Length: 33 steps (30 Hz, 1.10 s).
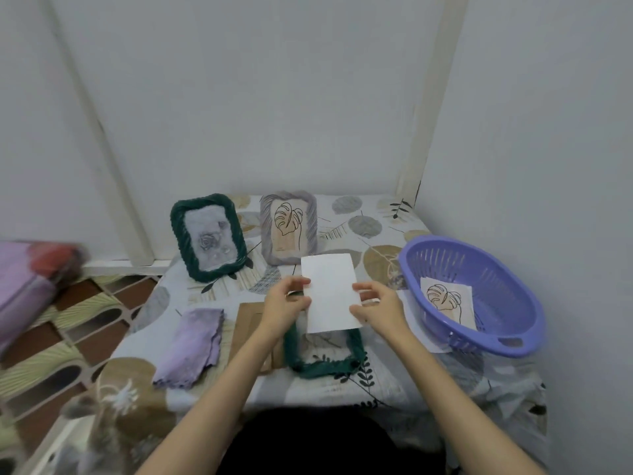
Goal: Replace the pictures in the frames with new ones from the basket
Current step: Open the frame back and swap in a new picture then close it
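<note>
Table (pixel 342 389) before me, set in a wall corner. At the back, two standing frames side by side: rose-picture frame (pixel 209 236) left, leaf-picture frame (pixel 288 231) right. Near edge, left to right: folded cloth (pixel 191 344); backing board (pixel 251 332); empty frame (pixel 323 354) lying flat, partly on the board. Above that frame, a paper sheet (pixel 330 291) between my left hand (pixel 286 303) and right hand (pixel 375 303). Far right: basket (pixel 479 293), one leaf print (pixel 447 301) inside, another sheet (pixel 436 342) under its near edge.

Matt white paper sheet (pixel 329 292), glossy slotted plastic basket (pixel 513 323), yarn-wrapped green frame (pixel 208 237).
</note>
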Motion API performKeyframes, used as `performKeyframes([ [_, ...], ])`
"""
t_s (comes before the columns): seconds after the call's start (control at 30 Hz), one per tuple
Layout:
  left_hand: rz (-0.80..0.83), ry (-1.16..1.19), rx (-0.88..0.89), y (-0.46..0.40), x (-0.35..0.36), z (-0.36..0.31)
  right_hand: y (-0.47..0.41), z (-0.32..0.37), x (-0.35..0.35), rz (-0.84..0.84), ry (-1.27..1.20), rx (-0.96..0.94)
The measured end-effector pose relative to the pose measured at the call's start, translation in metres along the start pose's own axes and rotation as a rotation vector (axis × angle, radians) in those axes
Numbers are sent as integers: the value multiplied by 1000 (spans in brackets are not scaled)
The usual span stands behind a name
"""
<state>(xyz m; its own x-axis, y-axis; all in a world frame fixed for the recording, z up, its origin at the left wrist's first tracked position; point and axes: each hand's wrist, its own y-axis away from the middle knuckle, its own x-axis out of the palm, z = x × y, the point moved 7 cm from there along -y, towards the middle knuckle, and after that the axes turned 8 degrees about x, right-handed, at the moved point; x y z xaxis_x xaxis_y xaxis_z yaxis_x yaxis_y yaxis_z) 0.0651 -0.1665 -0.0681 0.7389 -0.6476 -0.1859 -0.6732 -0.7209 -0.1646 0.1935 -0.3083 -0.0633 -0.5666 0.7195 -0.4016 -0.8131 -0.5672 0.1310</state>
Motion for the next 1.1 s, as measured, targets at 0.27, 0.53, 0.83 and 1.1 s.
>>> performKeyframes([
  [0.27,224,-506,29,11,-9,41,2,-20,30,147,303,-57],
  [0.53,460,-691,40,16,-5,56,3,-33,36,186,516,-136],
  [0.83,532,-748,44,20,-4,60,4,-40,35,215,530,-158],
  [1.1,581,-784,25,19,-8,63,6,-38,41,229,600,-177],
])
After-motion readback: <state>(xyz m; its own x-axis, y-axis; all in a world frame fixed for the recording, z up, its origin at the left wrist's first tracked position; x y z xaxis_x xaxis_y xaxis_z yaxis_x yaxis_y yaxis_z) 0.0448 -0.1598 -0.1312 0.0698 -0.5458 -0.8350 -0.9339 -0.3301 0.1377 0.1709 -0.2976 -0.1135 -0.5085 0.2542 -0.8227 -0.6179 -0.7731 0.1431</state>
